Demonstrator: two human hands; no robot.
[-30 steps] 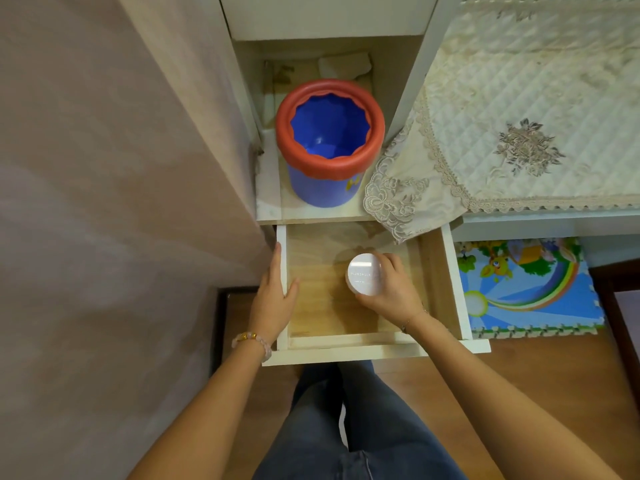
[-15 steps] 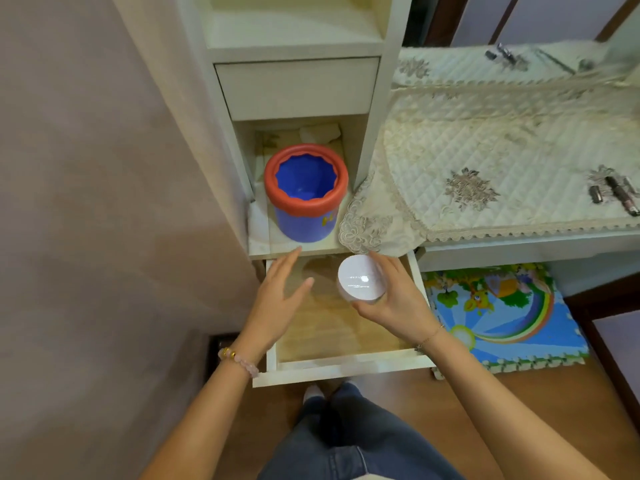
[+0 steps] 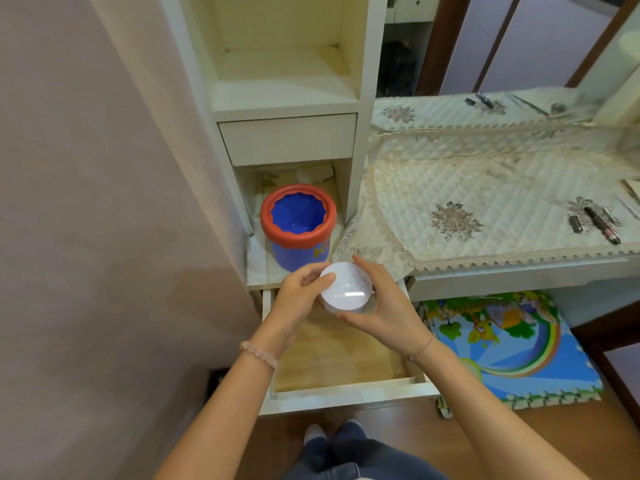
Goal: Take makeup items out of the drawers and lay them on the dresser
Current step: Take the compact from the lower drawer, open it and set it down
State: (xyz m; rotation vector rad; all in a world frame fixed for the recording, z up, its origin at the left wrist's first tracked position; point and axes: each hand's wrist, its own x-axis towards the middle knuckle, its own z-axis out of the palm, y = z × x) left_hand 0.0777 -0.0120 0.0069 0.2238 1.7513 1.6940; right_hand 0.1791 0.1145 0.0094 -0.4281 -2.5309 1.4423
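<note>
Left hand [image 3: 297,299] and right hand [image 3: 386,310] clasp the white jar [image 3: 345,288] over the drawer [image 3: 346,393]; its lid print unreadable.

I see a round white jar [image 3: 346,287] with a glossy closed lid, upright, gripped between the left hand [image 3: 298,296] and the right hand [image 3: 384,306] above the open pale wooden drawer [image 3: 346,393]. A slim dark tube [image 3: 602,225] and a short dark stick [image 3: 575,224] lie just beside each other on the cloth-covered dresser surface [image 3: 485,181], well apart from the jar.

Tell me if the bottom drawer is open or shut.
Open. The drawer is pulled out, its wood floor showing under the jar that the left hand and right hand hold.
</note>
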